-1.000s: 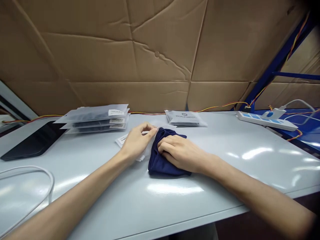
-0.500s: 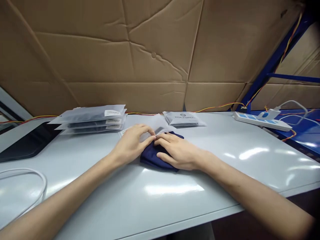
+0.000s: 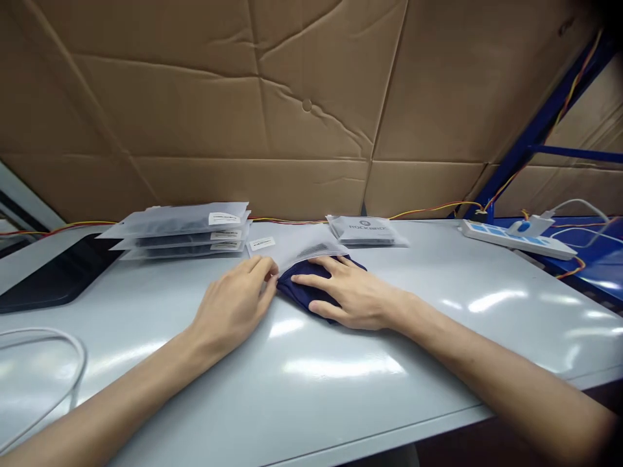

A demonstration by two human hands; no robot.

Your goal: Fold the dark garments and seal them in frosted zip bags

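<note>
A folded navy blue cloth (image 3: pixel 296 290) lies on the table, partly inside the mouth of a frosted plastic bag (image 3: pixel 294 245) that bears a white label. My left hand (image 3: pixel 236 295) pinches the left corner of the bag's opening between thumb and fingers, right beside the cloth's left end. Spread out over the cloth, my right hand (image 3: pixel 355 293) presses it flat, its fingertips reaching to the bag's edge. The far part of the cloth is hidden under the bag and my right hand.
Several filled frosted bags (image 3: pixel 180 224) are stacked at the back left, next to a black flat board (image 3: pixel 53 279). Another packed bag (image 3: pixel 367 231) lies behind the work. A power strip (image 3: pixel 518 240) sits at right, a white cable (image 3: pixel 80 353) at left. Cardboard (image 3: pixel 195 117) walls the back.
My left hand has moved left and toward me, to the corner of the bag's mouth. The opening now spreads wider over the cloth. My right hand's fingers are more spread.
</note>
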